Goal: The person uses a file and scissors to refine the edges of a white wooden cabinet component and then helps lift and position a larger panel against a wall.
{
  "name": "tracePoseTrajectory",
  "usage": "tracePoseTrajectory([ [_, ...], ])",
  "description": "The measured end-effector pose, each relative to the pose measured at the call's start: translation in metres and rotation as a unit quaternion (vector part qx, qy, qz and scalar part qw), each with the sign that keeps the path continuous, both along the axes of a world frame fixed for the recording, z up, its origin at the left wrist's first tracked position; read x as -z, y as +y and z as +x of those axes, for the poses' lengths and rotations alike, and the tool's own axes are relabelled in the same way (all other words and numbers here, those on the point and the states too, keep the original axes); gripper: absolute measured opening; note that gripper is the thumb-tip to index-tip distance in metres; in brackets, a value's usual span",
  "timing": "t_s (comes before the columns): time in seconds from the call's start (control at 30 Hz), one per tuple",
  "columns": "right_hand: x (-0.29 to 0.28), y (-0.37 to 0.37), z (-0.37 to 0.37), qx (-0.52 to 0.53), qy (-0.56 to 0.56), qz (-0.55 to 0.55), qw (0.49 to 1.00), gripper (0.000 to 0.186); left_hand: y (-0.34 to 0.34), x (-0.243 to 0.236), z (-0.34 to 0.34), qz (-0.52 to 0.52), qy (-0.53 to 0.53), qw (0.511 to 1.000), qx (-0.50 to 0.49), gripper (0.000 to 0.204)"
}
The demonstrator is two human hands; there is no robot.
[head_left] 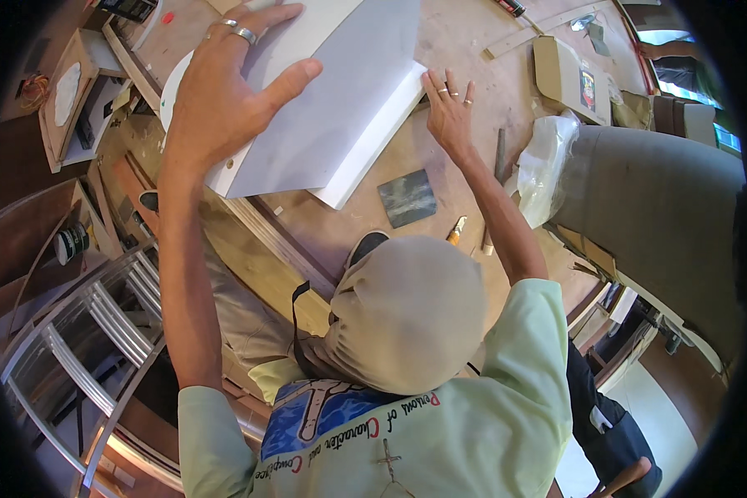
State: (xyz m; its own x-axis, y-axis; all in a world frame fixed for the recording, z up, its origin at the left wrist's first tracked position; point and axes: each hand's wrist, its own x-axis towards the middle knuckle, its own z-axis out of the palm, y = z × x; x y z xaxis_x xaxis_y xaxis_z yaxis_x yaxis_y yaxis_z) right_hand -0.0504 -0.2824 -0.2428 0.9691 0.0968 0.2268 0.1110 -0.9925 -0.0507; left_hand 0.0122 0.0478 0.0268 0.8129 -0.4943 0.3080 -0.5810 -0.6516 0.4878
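A wide, pale grey sheet [324, 116] lies at the upper middle of the head view, over white pieces that show at its edges. My left hand [224, 91] rests over its left side with thumb and fingers spread, rings on two fingers. On the right, my right hand [451, 108] lays its outstretched fingers at the end of a white strip [372, 148] along the sheet's edge. Nothing is gripped in either hand. Below the strip, a dark square piece [407, 199] lies flat on the wooden work surface [473, 91], near an orange-handled tool [456, 230].
A metal ladder [100, 349] stands at lower left, below a wooden box [79, 100]. Clear plastic wrap [548, 158] and a cardboard package [563, 76] lie before a large grey curved panel [656, 207] at right. Another person's dark-clothed leg [602, 415] shows at lower right.
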Motion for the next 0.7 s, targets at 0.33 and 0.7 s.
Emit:
tracePoseTrajectory([
  [0.33, 0.011, 0.058, -0.079, -0.192, 0.077, 0.014, 0.978, 0.063, -0.010, -0.021, -0.012, 0.016, 0.026, 0.999, -0.017, 0.057],
  [0.7, 0.019, 0.034, -0.052, -0.065, -0.003, 0.042, 0.997, 0.059, -0.001, -0.004, -0.003, -0.002, 0.018, 1.000, -0.010, 0.057],
])
